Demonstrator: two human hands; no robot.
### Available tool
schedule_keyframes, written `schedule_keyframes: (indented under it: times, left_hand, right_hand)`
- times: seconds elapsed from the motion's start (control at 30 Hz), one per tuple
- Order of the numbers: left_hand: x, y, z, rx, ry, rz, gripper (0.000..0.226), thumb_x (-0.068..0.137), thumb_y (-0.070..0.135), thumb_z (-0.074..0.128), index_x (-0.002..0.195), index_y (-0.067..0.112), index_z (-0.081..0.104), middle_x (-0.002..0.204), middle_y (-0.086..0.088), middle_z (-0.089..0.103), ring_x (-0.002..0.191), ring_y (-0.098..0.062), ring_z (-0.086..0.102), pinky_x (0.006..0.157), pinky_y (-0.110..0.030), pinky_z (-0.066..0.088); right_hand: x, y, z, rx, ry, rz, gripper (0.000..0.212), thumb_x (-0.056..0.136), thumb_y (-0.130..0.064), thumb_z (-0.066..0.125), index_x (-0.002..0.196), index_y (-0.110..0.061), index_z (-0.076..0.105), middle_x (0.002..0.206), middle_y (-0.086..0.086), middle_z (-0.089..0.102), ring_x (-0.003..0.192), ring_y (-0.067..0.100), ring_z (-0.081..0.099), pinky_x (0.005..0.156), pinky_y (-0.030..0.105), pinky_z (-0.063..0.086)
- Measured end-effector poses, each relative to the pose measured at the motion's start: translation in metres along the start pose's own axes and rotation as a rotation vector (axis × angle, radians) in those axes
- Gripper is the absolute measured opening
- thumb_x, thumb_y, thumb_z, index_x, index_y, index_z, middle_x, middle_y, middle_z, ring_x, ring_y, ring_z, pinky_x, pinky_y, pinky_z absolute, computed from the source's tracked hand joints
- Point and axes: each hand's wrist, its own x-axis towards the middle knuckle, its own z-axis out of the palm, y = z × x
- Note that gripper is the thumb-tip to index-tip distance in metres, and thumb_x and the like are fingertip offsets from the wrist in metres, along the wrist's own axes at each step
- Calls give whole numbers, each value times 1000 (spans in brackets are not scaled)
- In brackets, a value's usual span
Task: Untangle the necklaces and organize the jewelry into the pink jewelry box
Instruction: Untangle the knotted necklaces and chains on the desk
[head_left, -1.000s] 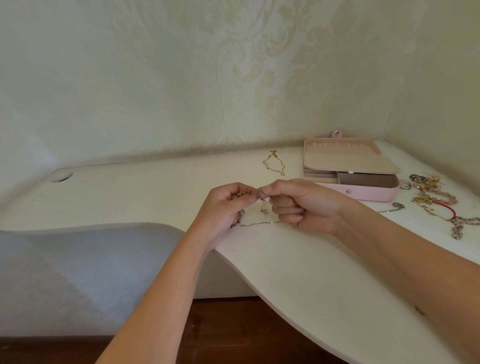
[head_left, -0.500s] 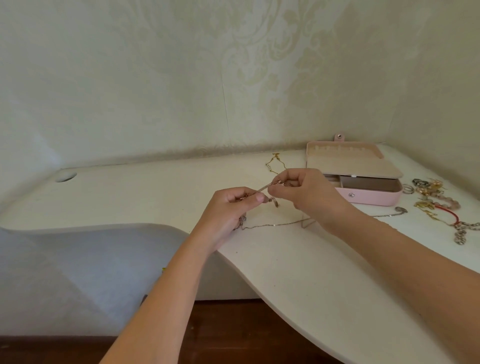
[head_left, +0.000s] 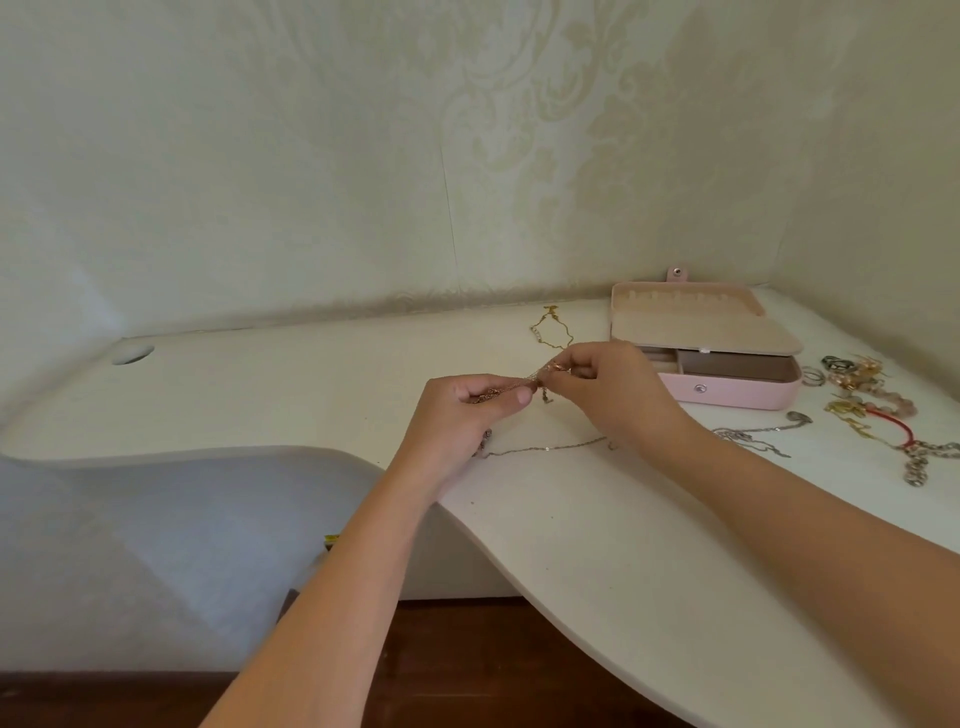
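Over the middle of the white desk, my left hand and my right hand both pinch a tangled bunch of thin necklaces, stretched short between the fingertips. A silver chain from the bunch trails on the desk under my hands. The pink jewelry box stands open behind my right hand, its lid lying back. A gold necklace lies left of the box.
A pile of rings, bracelets and chains lies to the right of the box, with another silver chain just in front. The desk has a cable hole far left and a curved front edge. Wallpapered walls close the corner.
My right hand has lifted up and to the right from my left hand, drawing the tangle out between them. The view has tilted slightly.
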Motion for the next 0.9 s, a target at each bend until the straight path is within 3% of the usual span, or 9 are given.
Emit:
schedule_keyframes:
  times: [0.07,0.17,0.33,0.43,0.53,0.6,0.7,0.8,0.9]
  left_hand:
    - [-1,2,-1,-21,23,15,12,84,16,71,94,11,76,59,12,64,36,0,36,42,-10,27]
    - [-1,4,-1,-42,37,0,14,83,12,71,94,4,73,49,16,57,36,4,44,41,-5,28]
    - [-1,3,0,10,-4,-17,9,78,19,77,84,13,76,53,10,51,40,-4,29,44,-15,24]
    - [-1,3,0,46,-26,-20,7,79,19,76,83,14,75,47,15,47,39,-2,31,46,-16,26]
    - [-1,3,-1,95,-90,-27,5,79,21,77,81,17,75,56,11,57,48,-7,41,52,-18,32]
    - [-1,3,-2,158,-154,-40,4,78,23,77,77,21,74,67,7,62,61,-7,50,63,-19,37]
    - [0,3,-2,169,-247,-58,10,77,17,78,71,23,73,65,6,65,64,-6,55,67,-18,41]
    - [2,2,-4,164,-294,-59,13,74,15,80,67,22,73,63,3,63,61,-7,53,65,-17,40]
    - [2,3,-5,122,-314,-72,16,79,4,74,68,15,68,54,9,60,50,-1,50,53,-10,37]
  right_hand:
    - [-1,-1,-5,126,-71,71,10,88,-19,67,81,-13,70,44,-13,47,35,3,34,41,11,24]
    - [-2,-4,-8,229,-184,165,8,88,-21,67,84,-14,70,38,-16,40,35,3,30,39,12,24]
    - [-4,-6,-10,545,-313,253,17,92,-14,61,75,-13,61,48,-10,26,42,5,18,38,17,16]
    - [-4,-6,-11,630,-360,271,31,93,-15,58,65,-18,44,52,-9,19,46,7,13,41,19,13]
    - [-3,-4,-10,705,-337,280,37,94,-13,56,63,-19,37,51,-9,19,45,7,14,39,18,15]
    - [-2,-4,-8,668,-260,256,33,95,-12,55,66,-17,42,48,-10,23,42,6,18,38,16,18]
    - [-2,-5,-3,432,-105,171,25,96,-15,55,71,-14,52,42,-14,33,38,2,27,39,14,25]
    - [-4,-4,3,114,73,9,14,95,-16,54,81,-13,57,50,-11,47,41,1,40,45,13,29]
    - [-7,-4,8,18,147,-54,7,96,-14,51,91,-13,56,62,-6,55,53,3,48,51,16,34]
